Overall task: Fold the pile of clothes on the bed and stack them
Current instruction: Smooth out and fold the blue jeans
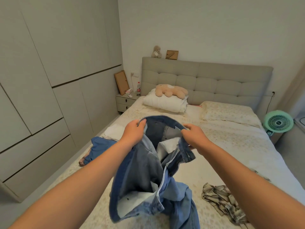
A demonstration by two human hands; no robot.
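1 head cam, wide-angle, looking forward and down the bed [231, 146] toward the headboard [206, 80]; forearms close in the foreground.

Grey wardrobe [41, 80], padded headboard [206, 80]

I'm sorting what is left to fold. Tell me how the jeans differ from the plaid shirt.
The jeans are blue denim; the plaid shirt is beige with dark checks. The jeans are held up at the waistband by the left hand and right hand; the plaid shirt lies crumpled on the bed, untouched. Both are unfolded.
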